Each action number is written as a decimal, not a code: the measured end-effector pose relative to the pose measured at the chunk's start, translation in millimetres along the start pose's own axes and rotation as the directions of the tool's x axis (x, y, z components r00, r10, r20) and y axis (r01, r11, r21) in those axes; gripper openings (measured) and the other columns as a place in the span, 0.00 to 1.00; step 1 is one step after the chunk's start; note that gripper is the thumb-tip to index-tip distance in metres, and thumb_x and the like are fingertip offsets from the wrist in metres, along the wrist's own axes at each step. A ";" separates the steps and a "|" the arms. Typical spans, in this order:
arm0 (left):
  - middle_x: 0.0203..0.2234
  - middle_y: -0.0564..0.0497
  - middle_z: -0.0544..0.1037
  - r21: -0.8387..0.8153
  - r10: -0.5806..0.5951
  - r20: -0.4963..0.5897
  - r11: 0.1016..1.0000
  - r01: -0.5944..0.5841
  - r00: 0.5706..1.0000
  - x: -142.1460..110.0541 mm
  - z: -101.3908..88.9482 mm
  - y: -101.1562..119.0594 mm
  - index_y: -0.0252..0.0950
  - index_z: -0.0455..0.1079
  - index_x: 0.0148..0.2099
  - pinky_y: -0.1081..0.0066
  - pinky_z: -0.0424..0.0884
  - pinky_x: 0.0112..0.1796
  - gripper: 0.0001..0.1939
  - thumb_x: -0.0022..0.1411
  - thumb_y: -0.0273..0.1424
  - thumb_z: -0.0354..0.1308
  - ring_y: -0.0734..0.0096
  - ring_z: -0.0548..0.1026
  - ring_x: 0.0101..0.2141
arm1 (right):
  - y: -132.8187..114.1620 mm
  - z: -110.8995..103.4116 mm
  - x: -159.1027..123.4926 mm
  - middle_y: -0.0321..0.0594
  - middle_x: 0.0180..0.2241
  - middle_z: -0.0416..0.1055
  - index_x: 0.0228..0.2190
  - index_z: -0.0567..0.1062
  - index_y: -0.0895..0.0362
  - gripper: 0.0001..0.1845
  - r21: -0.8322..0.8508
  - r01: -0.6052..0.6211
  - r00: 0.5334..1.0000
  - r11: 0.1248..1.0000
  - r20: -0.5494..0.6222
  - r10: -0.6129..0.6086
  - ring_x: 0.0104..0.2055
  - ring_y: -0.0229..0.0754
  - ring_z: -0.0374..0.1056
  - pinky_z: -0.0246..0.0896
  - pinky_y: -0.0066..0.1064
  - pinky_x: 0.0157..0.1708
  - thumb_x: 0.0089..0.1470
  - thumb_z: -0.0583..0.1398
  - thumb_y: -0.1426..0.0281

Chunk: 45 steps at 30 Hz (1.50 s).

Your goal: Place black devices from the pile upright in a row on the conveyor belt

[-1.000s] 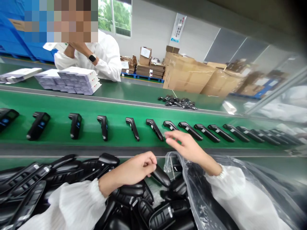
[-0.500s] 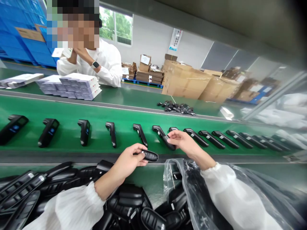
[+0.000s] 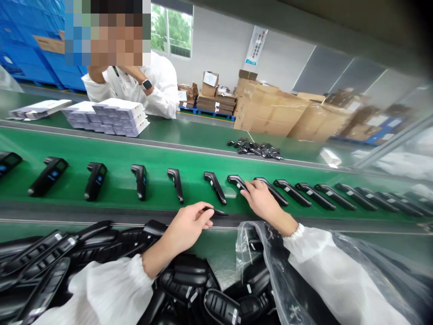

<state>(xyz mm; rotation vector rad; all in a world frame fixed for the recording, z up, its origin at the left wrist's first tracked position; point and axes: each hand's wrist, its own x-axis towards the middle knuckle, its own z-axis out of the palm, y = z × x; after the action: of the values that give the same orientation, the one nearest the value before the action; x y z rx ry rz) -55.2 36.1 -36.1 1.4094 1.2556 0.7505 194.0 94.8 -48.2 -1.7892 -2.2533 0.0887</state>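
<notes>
My left hand [image 3: 194,222] is closed in a pinch on a thin black cover [image 3: 217,211], seen nearly edge-on above the belt's front edge. My right hand [image 3: 262,198] reaches over the green conveyor belt [image 3: 196,155], its fingers closed on the handle of a black pistol-shaped handheld device [image 3: 236,179]; part of the handle is hidden under them. Left of it lies another such device [image 3: 215,187] with a white label. Below both hands is a heap of black ribbed covers [image 3: 221,306], some inside a clear plastic bag [image 3: 267,253].
More handheld devices [image 3: 316,196] line the belt on both sides. Across it, a person [image 3: 157,85] in white sits behind stacked white boxes [image 3: 118,118]. A pile of small black parts [image 3: 259,148] and one white box [image 3: 330,158] lie on the far table. A grey beam [image 3: 270,22] crosses overhead.
My right hand has let go of one device and taken hold of the one to its right. The row has shifted left. In my left hand the cover has turned from face-up to edge-on.
</notes>
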 end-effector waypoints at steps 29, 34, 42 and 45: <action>0.39 0.51 0.73 0.722 0.175 0.508 0.447 -0.527 0.844 -61.7 -31.8 19.5 0.39 0.68 0.41 0.65 0.62 0.47 0.03 0.66 0.30 0.54 0.61 0.69 0.44 | -51.4 -20.1 -9.4 0.50 0.53 0.69 0.55 0.69 0.59 0.22 0.321 0.216 0.957 0.922 0.115 -0.265 0.54 0.49 0.66 0.59 0.38 0.54 0.65 0.52 0.61; 0.40 0.49 0.75 0.761 0.189 0.490 0.383 -0.524 0.851 -51.5 -33.9 20.2 0.38 0.68 0.43 0.61 0.62 0.48 0.05 0.67 0.32 0.54 0.60 0.72 0.43 | -90.8 -37.1 -29.3 0.38 0.42 0.76 0.46 0.76 0.54 0.15 0.647 0.341 0.706 0.682 0.303 -0.640 0.41 0.40 0.72 0.64 0.28 0.42 0.62 0.58 0.60; 0.39 0.48 0.75 0.798 0.199 0.465 0.328 -0.506 0.863 -47.9 -32.0 -4.6 0.36 0.69 0.42 0.61 0.65 0.45 0.09 0.66 0.22 0.49 0.60 0.73 0.42 | -110.2 -4.4 -44.6 0.44 0.39 0.71 0.39 0.73 0.59 0.13 0.277 0.447 0.775 0.851 0.354 -0.523 0.43 0.47 0.68 0.63 0.35 0.42 0.57 0.63 0.63; 0.38 0.48 0.74 0.804 0.195 0.451 0.335 -0.492 0.871 -45.9 -33.2 -5.7 0.36 0.68 0.41 0.62 0.66 0.45 0.09 0.66 0.22 0.48 0.61 0.73 0.42 | -112.5 -4.9 -44.4 0.44 0.39 0.70 0.37 0.73 0.59 0.11 0.230 0.479 0.769 0.847 0.356 -0.531 0.43 0.46 0.67 0.63 0.34 0.44 0.58 0.62 0.63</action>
<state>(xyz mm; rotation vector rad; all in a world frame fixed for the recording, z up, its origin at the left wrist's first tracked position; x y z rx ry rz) -99.0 1.6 -24.9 2.6755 1.1510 0.0071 97.6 24.6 -27.3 -1.1078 -2.8716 0.5320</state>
